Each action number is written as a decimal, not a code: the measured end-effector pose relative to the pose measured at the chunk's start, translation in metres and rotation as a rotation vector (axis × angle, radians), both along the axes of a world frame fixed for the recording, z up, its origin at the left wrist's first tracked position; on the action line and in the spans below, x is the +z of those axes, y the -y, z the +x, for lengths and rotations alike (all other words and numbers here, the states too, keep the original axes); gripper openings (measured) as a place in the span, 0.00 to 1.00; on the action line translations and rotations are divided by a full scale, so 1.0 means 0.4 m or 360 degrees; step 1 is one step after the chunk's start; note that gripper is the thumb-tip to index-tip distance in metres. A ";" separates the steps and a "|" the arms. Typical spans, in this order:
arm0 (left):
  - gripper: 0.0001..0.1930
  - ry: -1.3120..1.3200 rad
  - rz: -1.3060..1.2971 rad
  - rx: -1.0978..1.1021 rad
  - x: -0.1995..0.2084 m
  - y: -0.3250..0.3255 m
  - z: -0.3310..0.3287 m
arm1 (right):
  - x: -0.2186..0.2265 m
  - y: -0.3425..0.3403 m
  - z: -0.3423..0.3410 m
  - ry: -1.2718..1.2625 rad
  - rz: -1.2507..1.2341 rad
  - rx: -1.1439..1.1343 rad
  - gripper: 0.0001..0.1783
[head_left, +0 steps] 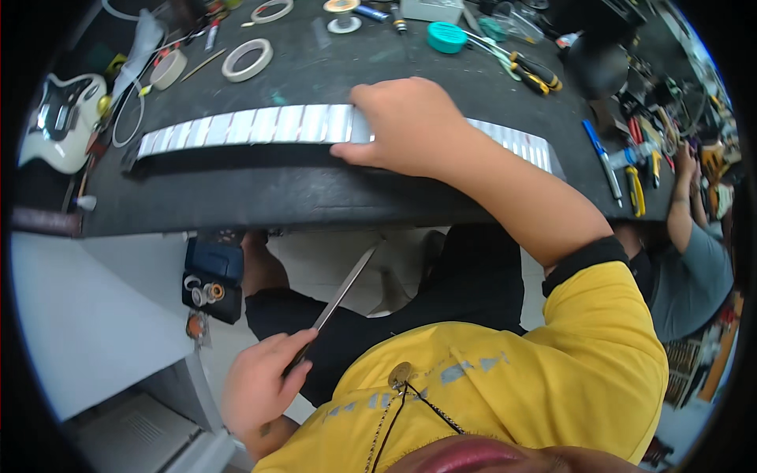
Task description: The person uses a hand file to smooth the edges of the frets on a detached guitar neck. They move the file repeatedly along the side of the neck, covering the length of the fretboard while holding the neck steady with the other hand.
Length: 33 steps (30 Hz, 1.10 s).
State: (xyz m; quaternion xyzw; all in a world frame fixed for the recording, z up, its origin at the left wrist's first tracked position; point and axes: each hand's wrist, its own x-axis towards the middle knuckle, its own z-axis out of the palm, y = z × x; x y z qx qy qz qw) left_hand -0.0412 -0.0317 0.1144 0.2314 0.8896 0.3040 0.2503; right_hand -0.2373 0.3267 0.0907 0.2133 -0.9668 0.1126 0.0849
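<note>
A long guitar neck (pixel 236 128) lies across the near part of the dark workbench, its fingerboard covered in pale silvery strips with thin lines between them. My right hand (pixel 406 126) grips it a little right of its middle, thumb on the near edge and fingers over the far edge; the palm hides part of the strips. Below the bench edge, over my lap, my left hand (pixel 268 374) is closed round the dark handle of a long slim metal file (pixel 347 285). The file slants up to the right, its tip apart from the neck.
Tape rolls (pixel 247 61), a wire spool (pixel 344 24), a teal round container (pixel 447 37) and yellow-black pliers (pixel 536 72) lie at the back. A blue pen (pixel 602 162) and a yellow-handled tool (pixel 635 191) are right. A white guitar-shaped body (pixel 63 122) stands left. Another person (pixel 694 268) sits at right.
</note>
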 end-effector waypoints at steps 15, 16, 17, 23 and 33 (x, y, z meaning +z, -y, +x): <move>0.33 -0.0941 0.0058 0.0645 -0.057 -0.131 -0.037 | -0.004 0.016 -0.002 -0.0070 -0.0028 0.0066 0.36; 0.33 -0.0949 0.0048 0.0649 -0.058 -0.138 -0.038 | -0.008 0.015 -0.003 -0.0092 -0.0035 0.0075 0.37; 0.33 -0.0995 0.0094 0.0645 -0.057 -0.142 -0.034 | -0.012 0.015 -0.003 -0.0094 -0.0048 0.0086 0.37; 0.31 -0.1017 0.0002 0.0662 -0.030 -0.158 -0.027 | -0.027 0.044 -0.013 -0.0139 -0.0047 0.0029 0.41; 0.30 -0.0968 -0.0446 0.0649 0.000 -0.219 -0.032 | 0.027 0.077 -0.020 0.0305 0.0011 -0.0058 0.39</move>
